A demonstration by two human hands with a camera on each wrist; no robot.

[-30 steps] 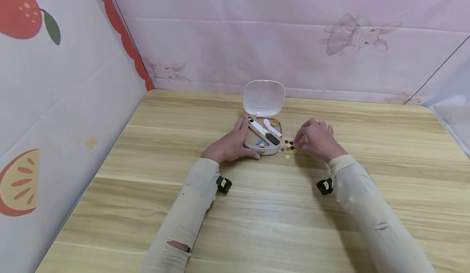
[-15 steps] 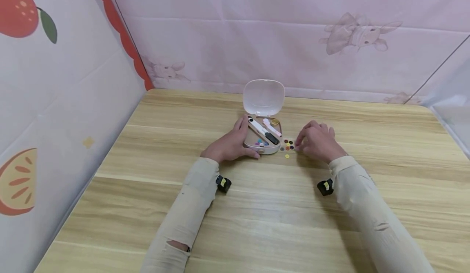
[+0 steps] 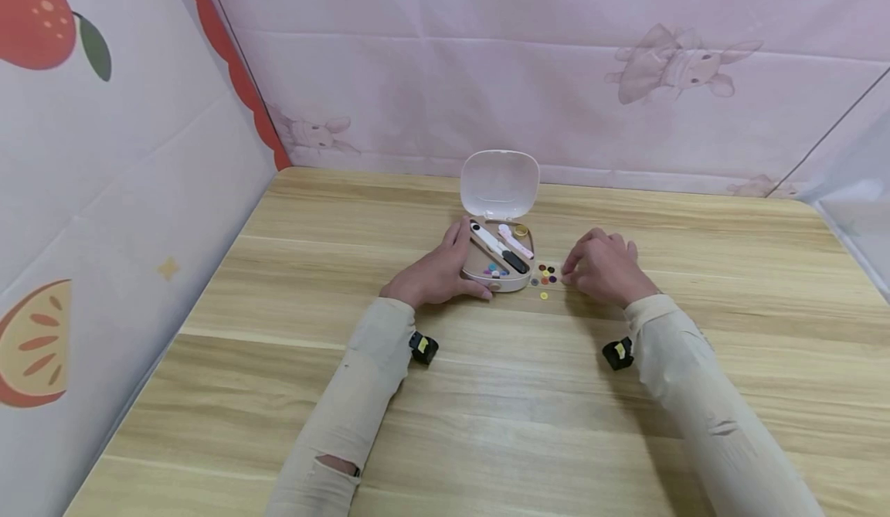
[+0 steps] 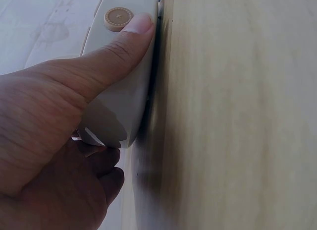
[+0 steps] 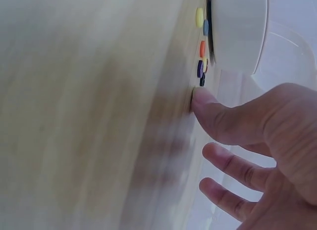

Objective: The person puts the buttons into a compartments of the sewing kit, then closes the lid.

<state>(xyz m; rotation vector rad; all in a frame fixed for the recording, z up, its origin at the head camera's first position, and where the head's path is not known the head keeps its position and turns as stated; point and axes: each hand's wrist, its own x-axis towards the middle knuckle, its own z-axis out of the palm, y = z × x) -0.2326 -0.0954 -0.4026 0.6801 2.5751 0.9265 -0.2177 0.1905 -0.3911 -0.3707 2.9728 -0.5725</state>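
Note:
A small off-white sewing box (image 3: 511,287) stands on the table, its clear lid (image 3: 500,185) raised. My left hand (image 3: 438,270) grips its left side, the thumb lying along the front beside a tan button-shaped clasp (image 4: 119,17). Inside lie a white-and-black tool (image 3: 497,246), a pink-and-white tool (image 3: 516,243), a gold ring (image 3: 521,230) and several small buttons (image 3: 494,270). Right of the box, my right hand (image 3: 603,268) pinches a yellow-green button (image 5: 192,99) at the tabletop between thumb and a mostly hidden forefinger. Its other fingers are spread apart.
Several loose coloured buttons (image 3: 545,273) lie between the box and my right hand, with a yellow button (image 3: 544,296) slightly nearer me. The wood-grain table (image 3: 487,424) meets a pink printed wall covering (image 3: 417,100) at the back and a white one (image 3: 153,161) at left.
My right hand has shifted slightly right, drawing the yellow-green button away from the other loose buttons. The left hand and the box have stayed in place.

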